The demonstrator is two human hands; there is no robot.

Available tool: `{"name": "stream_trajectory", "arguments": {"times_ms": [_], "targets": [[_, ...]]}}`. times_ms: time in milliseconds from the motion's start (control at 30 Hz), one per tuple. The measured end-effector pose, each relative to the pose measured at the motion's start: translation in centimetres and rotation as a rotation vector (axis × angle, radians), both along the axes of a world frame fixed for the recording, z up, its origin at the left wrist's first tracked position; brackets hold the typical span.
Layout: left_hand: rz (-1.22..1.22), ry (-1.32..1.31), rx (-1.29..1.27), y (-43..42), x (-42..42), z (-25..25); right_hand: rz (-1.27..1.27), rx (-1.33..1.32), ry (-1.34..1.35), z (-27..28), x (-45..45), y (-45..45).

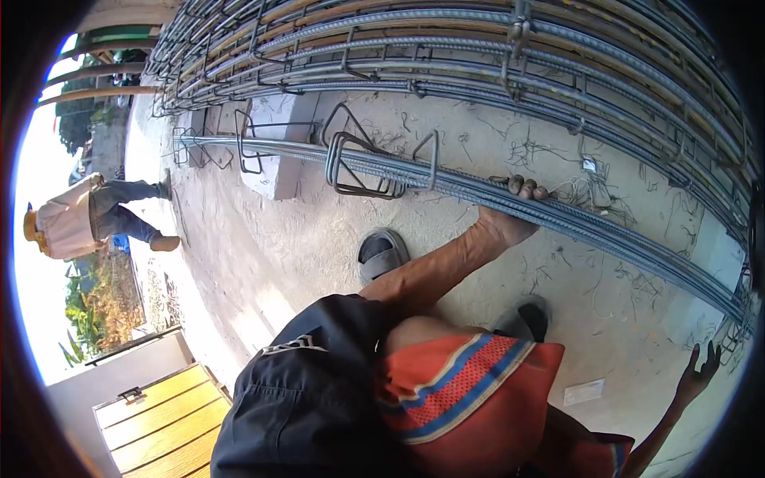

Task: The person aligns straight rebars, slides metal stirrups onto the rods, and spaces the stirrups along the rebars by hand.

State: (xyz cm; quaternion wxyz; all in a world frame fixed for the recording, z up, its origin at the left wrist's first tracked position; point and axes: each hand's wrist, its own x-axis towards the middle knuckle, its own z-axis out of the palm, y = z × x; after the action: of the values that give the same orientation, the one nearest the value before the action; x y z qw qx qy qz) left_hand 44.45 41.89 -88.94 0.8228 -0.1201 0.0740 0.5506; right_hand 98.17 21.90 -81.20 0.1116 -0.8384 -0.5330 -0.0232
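Note:
My left hand [518, 209] is closed round a bundle of long ribbed steel bars [446, 182], its fingertips curled over the far side. Bent wire stirrups [368, 166] hang around the bundle to the left of it. At the lower right, my right hand [701, 368] has its fingers spread and appears to hold nothing. It is near the right end of the bars, below them in the view.
A large rebar cage [478, 48] spans the top. Pale blocks [271, 159] lie under the bars at left. Wire scraps [602, 187] litter the floor. A person [88, 211] walks at far left, sideways in this tilted view. A slatted wooden panel [163, 422] is at lower left.

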Motion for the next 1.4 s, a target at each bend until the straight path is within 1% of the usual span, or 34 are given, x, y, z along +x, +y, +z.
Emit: {"name": "stream_trajectory", "arguments": {"times_ms": [33,67,133,200,267,333,400,467,500,533,567,600,633,667,700,733,767,800,867,900,933,1000,1033,1067,1100,1133,1167,1200,1267,1333,1367,1400], "targets": [[-0.054,-0.053,0.114,-0.1,-0.2,-1.3,0.073,0.017,0.060,0.4,-2.8,0.8],[-0.001,-0.075,0.173,0.2,0.4,-1.4,0.168,0.073,0.112,0.8,-5.9,2.0],[0.107,-0.103,0.264,-0.9,0.7,-1.1,0.309,0.044,0.096,2.0,-11.6,4.3],[0.022,0.072,0.057,-1.9,0.5,-1.1,0.465,0.026,0.111,3.1,-16.2,7.6],[-0.148,0.239,-0.152,-1.8,-0.7,-0.2,0.571,-0.066,0.076,4.3,-21.4,11.3],[-0.396,0.403,-0.408,-3.0,-3.2,1.5,0.667,-0.154,0.312,6.2,-27.5,15.3],[-0.722,0.434,-0.188,-6.4,-7.2,1.8,0.865,-0.310,0.282,8.3,-31.8,18.6],[-0.983,0.664,0.063,-9.0,-12.4,4.6,1.022,-0.424,0.287,10.5,-36.3,21.2],[-1.011,0.930,0.110,-10.0,-14.9,6.4,1.042,-0.466,0.289,10.4,-37.6,22.1],[-0.880,1.187,0.082,-11.3,-17.1,7.0,1.058,-0.505,0.293,9.8,-38.8,22.8],[-0.730,1.434,0.052,-12.5,-18.8,7.2,1.036,-0.449,0.358,8.6,-40.2,23.2],[-0.390,1.564,0.019,-13.2,-20.2,6.1,1.013,-0.390,0.421,6.8,-41.5,23.6],[-0.038,1.662,-0.021,-13.7,-21.3,5.1,0.949,-0.324,0.460,4.1,-42.8,23.8],[0.143,1.563,-0.099,-13.2,-22.2,5.1,0.892,-0.258,0.499,2.2,-43.9,24.3],[0.137,1.823,-0.133,-12.2,-23.4,5.4,0.785,-0.366,0.570,1.8,-45.3,25.2],[0.223,1.952,-0.147,-11.3,-24.3,4.5,0.675,-0.472,0.641,1.4,-47.0,25.9],[0.329,2.001,-0.179,-10.0,-24.7,4.5,0.563,-0.578,0.711,1.3,-48.2,26.1],[0.382,2.001,-0.203,-8.6,-25.0,4.6,0.610,-0.546,0.672,1.4,-48.9,25.8],[0.477,1.977,-0.279,-6.9,-25.6,2.9,0.716,-0.466,0.595,1.8,-50.0,25.9],[0.496,1.926,-0.291,-6.9,-25.8,2.6,0.725,-0.448,0.539,2.0,-50.1,25.9],[0.507,1.872,-0.291,-6.3,-25.7,3.1,0.711,-0.408,0.540,2.4,-50.1,25.6],[0.499,1.742,-0.292,-5.8,-25.1,4.2,0.634,-0.336,0.520,3.4,-48.8,24.3],[0.521,1.764,-0.275,-5.9,-25.4,3.6,0.628,-0.271,0.513,3.8,-47.6,23.3],[0.497,1.895,-0.235,-6.1,-26.0,2.8,0.609,-0.203,0.491,4.0,-46.1,22.1],[0.515,1.912,-0.256,-5.9,-25.8,2.9,0.584,-0.135,0.459,4.2,-44.4,20.6],[0.444,1.883,-0.275,-6.0,-25.9,2.8,0.530,-0.032,0.412,4.2,-42.8,19.0],[0.537,1.729,-0.288,-5.5,-24.6,3.4,0.485,0.074,0.365,3.8,-41.3,17.4],[0.506,1.642,-0.360,-5.2,-23.8,4.3,0.453,0.177,0.324,3.4,-39.9,15.9],[0.525,1.593,-0.351,-5.1,-22.8,5.0,0.296,0.288,0.190,2.7,-36.8,13.2],[0.533,1.642,-0.254,-5.3,-23.6,4.1,0.116,0.382,0.072,2.1,-33.8,11.0],[0.554,1.700,-0.226,-5.2,-23.8,3.6,0.025,0.388,0.022,1.6,-32.1,9.7],[0.573,1.712,-0.195,-4.9,-23.4,3.8,0.012,0.420,-0.112,1.8,-31.1,9.2]]}}
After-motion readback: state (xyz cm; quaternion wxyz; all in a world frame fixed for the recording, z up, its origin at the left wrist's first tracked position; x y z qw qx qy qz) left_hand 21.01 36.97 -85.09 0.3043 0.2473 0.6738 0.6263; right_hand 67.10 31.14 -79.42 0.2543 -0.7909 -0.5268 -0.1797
